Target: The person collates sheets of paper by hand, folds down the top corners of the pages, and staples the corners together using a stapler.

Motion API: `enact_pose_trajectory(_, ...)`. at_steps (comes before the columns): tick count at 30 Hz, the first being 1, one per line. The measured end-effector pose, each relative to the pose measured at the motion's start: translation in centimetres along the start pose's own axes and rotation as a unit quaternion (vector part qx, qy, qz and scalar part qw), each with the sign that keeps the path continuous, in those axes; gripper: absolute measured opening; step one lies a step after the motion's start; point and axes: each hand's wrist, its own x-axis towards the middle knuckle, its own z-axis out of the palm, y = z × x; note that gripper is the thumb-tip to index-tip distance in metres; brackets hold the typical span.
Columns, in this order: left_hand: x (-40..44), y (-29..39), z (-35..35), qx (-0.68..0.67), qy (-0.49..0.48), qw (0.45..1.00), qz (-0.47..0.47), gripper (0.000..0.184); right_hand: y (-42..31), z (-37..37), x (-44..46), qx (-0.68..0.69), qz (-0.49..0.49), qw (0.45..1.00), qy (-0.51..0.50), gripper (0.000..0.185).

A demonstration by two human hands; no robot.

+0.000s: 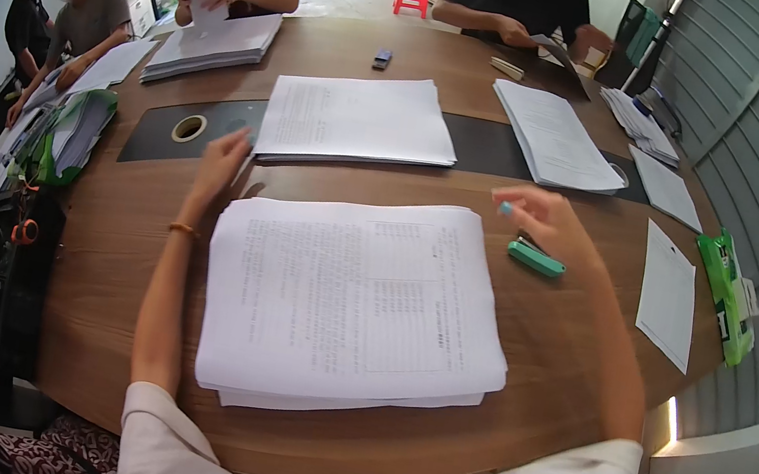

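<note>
A large stack of printed sheets lies on the wooden table between my forearms. My left hand is beyond the stack's far left corner, beside the lower left corner of a second paper stack; its fingers are bent together, and whatever they hold is too small to name. On the right, my right hand hovers near a green stapler, fingers curled, with a small blue-green thing at the fingertips that I cannot make out. The stapler rests on the table just below this hand.
A tape roll sits at the left. More paper stacks and a blue item are farther back. Green packs lie at the right edge. Two people handle papers across the table; others are at the left.
</note>
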Motion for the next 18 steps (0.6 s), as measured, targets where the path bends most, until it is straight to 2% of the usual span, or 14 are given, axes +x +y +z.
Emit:
enact_pose_trajectory(1, -0.5, 4.0, -1.0, 0.061, -0.004, 0.998, -0.027, 0.037, 0.8, 0.0, -1.8, -0.001, 0.0, 1.0, 0.006, 0.024)
enact_pose_trajectory(3, 1.6, 4.9, -2.0, 0.075, 0.004, 0.994, 0.084, 0.035, 2.1, 0.3, -4.7, 0.092, 0.085, 0.992, 0.018, 0.024)
enact_pose_trajectory(4, 2.2, 7.3, -1.2, 0.079, -0.001, 0.993, 0.087, 0.035, 2.7, 0.6, -5.4, 0.097, 0.084, 0.991, 0.023, 0.024)
enact_pose_trajectory(6, 1.9, 14.6, 2.6, 0.106, -0.143, 0.972, 0.154, 0.032, 3.4, 1.7, -6.0, 0.202, 0.102, 0.972, 0.059, 0.022)
enact_pose_trajectory(8, -2.3, 19.7, 8.8, 0.123, -0.204, 0.945, 0.223, 0.028, 3.9, 2.9, -5.6, 0.236, 0.087, 0.966, 0.066, 0.022)
enact_pose_trajectory(9, -4.3, 21.1, 11.1, 0.117, -0.262, 0.944, 0.161, 0.029, 4.0, 3.5, -5.0, 0.265, 0.071, 0.959, 0.075, 0.021)
enact_pose_trajectory(10, -5.5, 20.8, 12.9, 0.168, -0.27, 0.92, 0.231, 0.035, 4.0, 4.1, -4.6, 0.273, 0.083, 0.955, 0.076, 0.024)
enact_pose_trajectory(13, -7.5, 21.3, 15.4, 0.164, -0.307, 0.913, 0.212, 0.046, 5.1, 7.8, -3.2, 0.324, 0.085, 0.93, 0.15, 0.035)
enact_pose_trajectory(16, -7.9, 20.3, 15.8, 0.17, -0.316, 0.915, 0.185, 0.048, 5.1, 10.3, -3.1, 0.284, 0.022, 0.938, 0.198, 0.041)
enact_pose_trajectory(18, -8.1, 20.2, 15.7, 0.118, -0.344, 0.924, 0.117, 0.05, 4.2, 10.7, -3.4, 0.286, 0.012, 0.934, 0.215, 0.042)
